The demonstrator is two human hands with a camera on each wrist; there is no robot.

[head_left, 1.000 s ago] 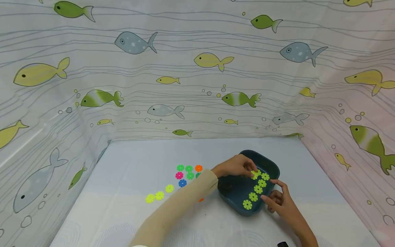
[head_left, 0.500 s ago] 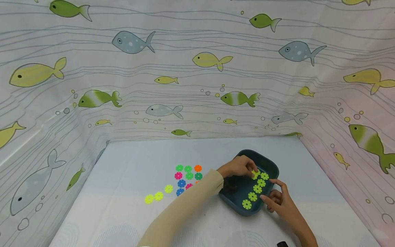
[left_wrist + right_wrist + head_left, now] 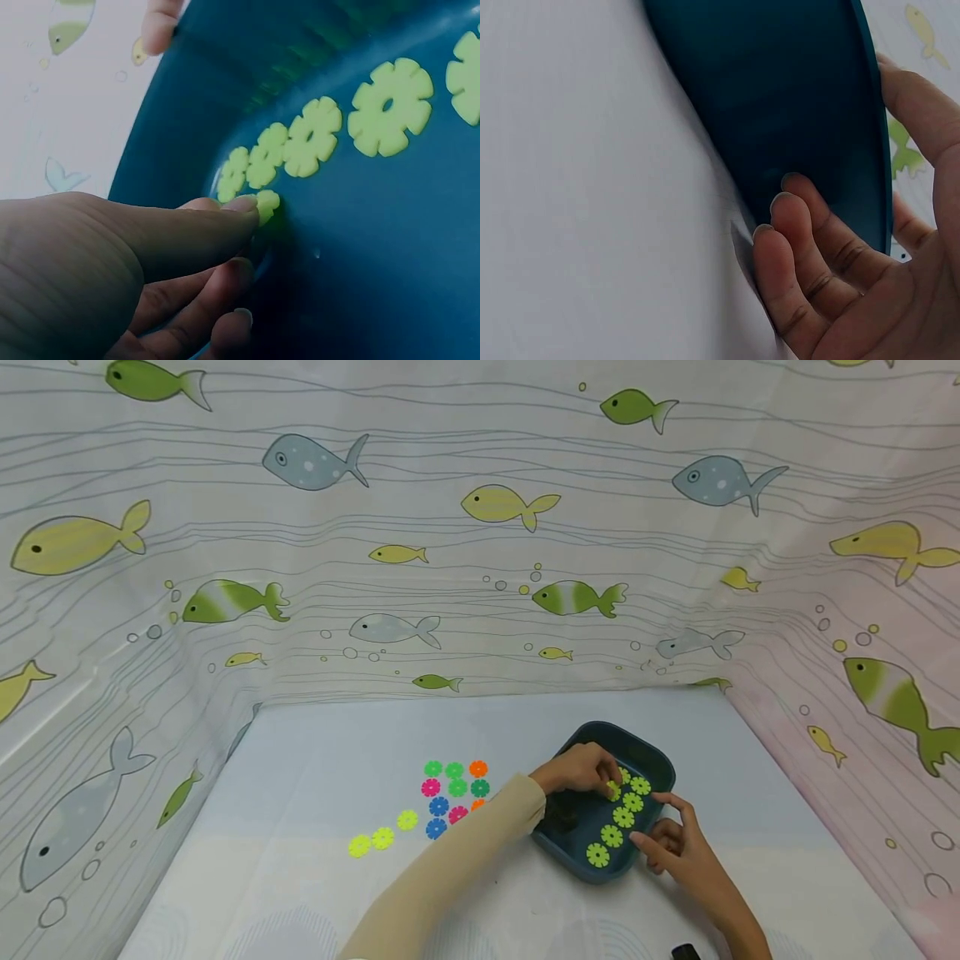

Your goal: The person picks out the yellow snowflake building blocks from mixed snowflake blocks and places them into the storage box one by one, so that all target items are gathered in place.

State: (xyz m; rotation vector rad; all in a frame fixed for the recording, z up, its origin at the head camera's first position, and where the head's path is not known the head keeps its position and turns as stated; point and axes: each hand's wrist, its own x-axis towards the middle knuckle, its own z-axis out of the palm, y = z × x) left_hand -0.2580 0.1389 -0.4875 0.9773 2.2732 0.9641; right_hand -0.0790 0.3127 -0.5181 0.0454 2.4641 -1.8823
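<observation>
My left hand (image 3: 583, 770) reaches into a dark blue tray (image 3: 558, 852), pinching a yellow-green snowflake disc (image 3: 266, 206) between thumb and fingertips just above the tray floor. A row of notched yellow-green discs (image 3: 611, 836) lies flat along the tray's right side; the held disc is beside the far end of that row. At the tray's right edge, my right hand (image 3: 678, 843) grips the wall. In the right wrist view, several curled fingers (image 3: 784, 247) rest against the outer wall, while other fingertips reach over the rim and are partly hidden.
Left of the tray, several green, orange, pink and blue discs (image 3: 457, 787) lie grouped on the white table (image 3: 322, 743), partly hidden by my left sleeve (image 3: 457, 860). More yellow discs (image 3: 382, 837) form a slanted line. A small black object (image 3: 684, 952) sits at the front edge.
My left hand has shifted slightly toward me with the pinched disc, which now stands a little apart from the row's far end. My right hand stays on the tray's edge.
</observation>
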